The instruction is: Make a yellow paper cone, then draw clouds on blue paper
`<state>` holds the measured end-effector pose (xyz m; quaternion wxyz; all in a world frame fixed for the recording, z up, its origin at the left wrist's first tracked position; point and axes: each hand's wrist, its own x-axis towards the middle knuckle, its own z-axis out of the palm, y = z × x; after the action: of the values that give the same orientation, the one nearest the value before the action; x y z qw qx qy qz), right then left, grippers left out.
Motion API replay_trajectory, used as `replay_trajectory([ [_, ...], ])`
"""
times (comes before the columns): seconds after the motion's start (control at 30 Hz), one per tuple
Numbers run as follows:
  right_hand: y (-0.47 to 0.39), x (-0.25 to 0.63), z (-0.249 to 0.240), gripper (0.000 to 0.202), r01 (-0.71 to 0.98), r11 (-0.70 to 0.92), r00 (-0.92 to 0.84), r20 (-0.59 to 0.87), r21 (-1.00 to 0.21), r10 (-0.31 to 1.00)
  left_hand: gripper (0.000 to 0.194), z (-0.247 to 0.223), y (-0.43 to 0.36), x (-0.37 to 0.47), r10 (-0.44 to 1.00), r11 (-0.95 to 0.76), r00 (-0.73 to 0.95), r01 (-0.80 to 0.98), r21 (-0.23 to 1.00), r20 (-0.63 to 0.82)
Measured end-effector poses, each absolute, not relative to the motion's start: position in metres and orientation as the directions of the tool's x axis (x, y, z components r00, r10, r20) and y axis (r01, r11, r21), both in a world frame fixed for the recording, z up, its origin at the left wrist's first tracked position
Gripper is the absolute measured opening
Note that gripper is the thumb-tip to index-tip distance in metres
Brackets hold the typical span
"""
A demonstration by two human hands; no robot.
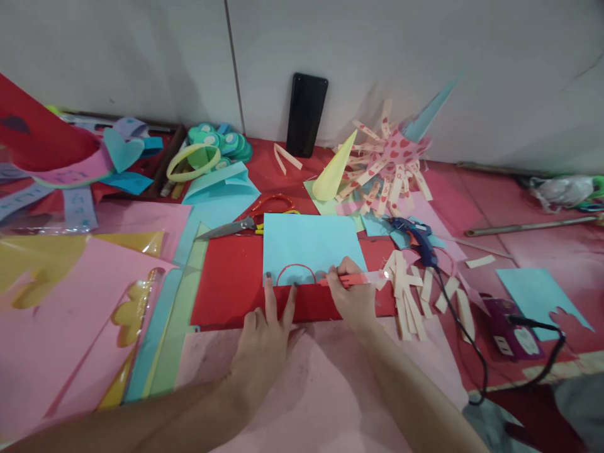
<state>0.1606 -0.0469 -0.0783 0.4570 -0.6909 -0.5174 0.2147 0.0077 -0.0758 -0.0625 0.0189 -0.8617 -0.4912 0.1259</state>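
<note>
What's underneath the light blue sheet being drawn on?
The light blue sheet lies on a red sheet, which shows at its left and lower edges. Scissors sit at its top-left corner. Anything beneath its middle is hidden.

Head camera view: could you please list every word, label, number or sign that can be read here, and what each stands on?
None can be read as text.
Pale paper strips: red hearts and small marks, too blurred to read.
Lilac paper strips: faint marks, too blurred.
Purple box: white labels, too small.
Blue paper: only a drawn red arc, no writing.
</note>
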Motion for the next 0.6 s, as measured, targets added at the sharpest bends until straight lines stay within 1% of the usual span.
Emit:
replay_trajectory([
  [0.1,-0.047,0.161,-0.081,0.031,0.513,-0.057,0.371,0.161,-0.856,0.915,0.05,-0.063,-0.076,0.008,0.844,-0.532,0.5,0.826,-0.189,-0.193],
  [0.27,-0.047,0.164,-0.079,0.031,0.464,-0.087,0.424,0.135,-0.882,0.895,0.05,-0.063,-0.076,0.007,0.843,-0.534,0.502,0.825,-0.187,-0.193],
  [0.47,-0.042,0.171,-0.071,0.033,0.267,-0.085,0.496,0.061,-0.96,0.866,0.052,-0.064,-0.076,0.007,0.841,-0.537,0.504,0.822,-0.191,-0.198],
  [0.6,-0.039,0.174,-0.073,0.033,0.205,-0.055,0.492,0.054,-0.977,0.869,0.053,-0.066,-0.076,0.007,0.843,-0.534,0.5,0.822,-0.199,-0.196],
])
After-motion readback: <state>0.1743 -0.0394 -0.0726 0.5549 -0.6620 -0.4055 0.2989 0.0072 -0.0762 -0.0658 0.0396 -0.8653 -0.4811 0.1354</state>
